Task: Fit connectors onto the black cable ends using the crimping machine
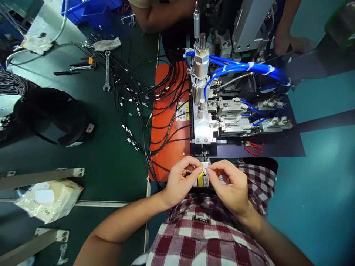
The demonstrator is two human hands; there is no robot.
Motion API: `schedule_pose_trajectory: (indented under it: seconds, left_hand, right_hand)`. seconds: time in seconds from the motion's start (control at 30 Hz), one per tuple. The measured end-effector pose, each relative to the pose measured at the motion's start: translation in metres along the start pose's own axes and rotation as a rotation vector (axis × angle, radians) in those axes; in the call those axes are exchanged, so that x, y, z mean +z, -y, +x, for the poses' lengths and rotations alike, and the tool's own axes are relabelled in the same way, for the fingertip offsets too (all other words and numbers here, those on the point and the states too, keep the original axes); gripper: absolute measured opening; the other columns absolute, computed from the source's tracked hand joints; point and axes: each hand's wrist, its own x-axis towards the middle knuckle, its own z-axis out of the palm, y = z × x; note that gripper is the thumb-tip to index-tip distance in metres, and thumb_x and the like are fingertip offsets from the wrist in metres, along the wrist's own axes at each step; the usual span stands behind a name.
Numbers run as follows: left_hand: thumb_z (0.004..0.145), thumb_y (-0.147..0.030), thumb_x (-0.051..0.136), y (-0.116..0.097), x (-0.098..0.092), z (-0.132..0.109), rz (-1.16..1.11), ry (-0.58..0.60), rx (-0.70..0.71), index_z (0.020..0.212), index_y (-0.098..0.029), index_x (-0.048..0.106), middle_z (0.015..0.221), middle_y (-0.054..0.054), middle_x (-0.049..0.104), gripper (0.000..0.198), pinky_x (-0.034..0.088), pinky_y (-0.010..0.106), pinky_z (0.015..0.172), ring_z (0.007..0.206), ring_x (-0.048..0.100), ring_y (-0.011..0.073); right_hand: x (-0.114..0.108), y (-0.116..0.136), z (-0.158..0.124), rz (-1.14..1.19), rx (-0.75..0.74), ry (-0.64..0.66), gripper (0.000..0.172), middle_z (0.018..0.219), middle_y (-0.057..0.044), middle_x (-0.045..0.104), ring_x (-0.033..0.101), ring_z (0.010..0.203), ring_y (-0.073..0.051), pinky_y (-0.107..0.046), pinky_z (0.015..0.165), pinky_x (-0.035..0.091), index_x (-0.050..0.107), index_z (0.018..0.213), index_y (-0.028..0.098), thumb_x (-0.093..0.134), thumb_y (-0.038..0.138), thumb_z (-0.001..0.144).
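My left hand (183, 177) is closed in a pinch, thumb against forefinger, in front of the machine's near end. Facing it, my right hand (231, 183) pinches too, its fingertips almost touching the left ones. Something small and whitish shows around the fingertips, too small to name. Just below and behind them is a label with a yellow arrow (200, 180). Beyond the hands stands a metal fixture (204, 129) with pneumatic cylinders (234, 125) and blue air tubes (244, 67). Many black cables (166, 138) run from it across an orange plate (177, 162).
On the dark green table lie a wrench (107, 72), a black coiled bundle (52, 114) and a plastic bag (51, 199). Red-handled pliers (253, 146) lie right of the fixture. Blue bins (94, 11) stand at the back. Another person's arm (163, 16) and hand (294, 44) are beyond the machine.
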Motion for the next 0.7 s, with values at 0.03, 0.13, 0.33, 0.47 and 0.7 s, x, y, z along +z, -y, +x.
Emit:
schedule_pose_trajectory:
  seconds: [0.03, 0.13, 0.33, 0.47, 0.7]
  left_hand:
    - [0.086, -0.023, 0.062, 0.000, 0.000, 0.000, 0.006, -0.006, 0.000, 0.086, -0.016, 0.060, 0.080, 0.000, 0.057, 0.007, 0.044, 0.017, 0.059, 0.065, 0.053, 0.0069]
    - [0.087, -0.025, 0.062, 0.001, 0.002, 0.000, -0.011, -0.012, -0.038, 0.086, -0.016, 0.059, 0.079, 0.000, 0.057, 0.010, 0.043, 0.017, 0.055, 0.062, 0.052, 0.0064]
    - [0.086, -0.031, 0.064, 0.000, 0.001, 0.000, -0.055, -0.007, -0.113, 0.086, -0.016, 0.059, 0.076, -0.002, 0.056, 0.015, 0.037, 0.016, 0.045, 0.051, 0.046, 0.0038]
    - [0.085, -0.033, 0.065, 0.000, 0.002, 0.001, -0.052, -0.011, -0.124, 0.084, -0.016, 0.060, 0.071, -0.002, 0.055, 0.018, 0.036, 0.016, 0.044, 0.051, 0.046, 0.0050]
    - [0.084, -0.032, 0.066, -0.001, 0.001, 0.003, -0.118, 0.012, -0.152, 0.083, -0.015, 0.058, 0.068, -0.003, 0.053, 0.019, 0.035, 0.016, 0.044, 0.048, 0.045, 0.0036]
  right_hand:
    - [-0.001, -0.001, 0.000, -0.104, -0.106, 0.001, 0.006, 0.074, -0.002, 0.065, 0.055, 0.061, -0.012, -0.026, 0.057, 0.041, 0.064, 0.083, 0.017, 0.065, 0.012, 0.082]
    - [-0.004, -0.006, 0.002, -0.392, -0.361, -0.014, 0.010, 0.075, -0.002, 0.070, 0.055, 0.059, -0.012, -0.029, 0.058, 0.037, 0.065, 0.086, 0.018, 0.068, 0.011, 0.080]
    - [-0.005, -0.013, 0.002, -0.423, -0.361, 0.028, 0.009, 0.077, -0.004, 0.072, 0.056, 0.059, -0.014, -0.031, 0.061, 0.036, 0.066, 0.091, 0.019, 0.065, 0.015, 0.083]
    - [-0.005, -0.014, 0.001, -0.373, -0.327, 0.061, 0.008, 0.077, -0.005, 0.071, 0.056, 0.060, -0.015, -0.031, 0.062, 0.037, 0.064, 0.090, 0.020, 0.064, 0.015, 0.083]
    - [-0.002, -0.010, 0.003, -0.399, -0.420, 0.041, 0.010, 0.074, -0.004, 0.070, 0.058, 0.061, -0.015, -0.031, 0.058, 0.034, 0.061, 0.088, 0.018, 0.065, 0.012, 0.081]
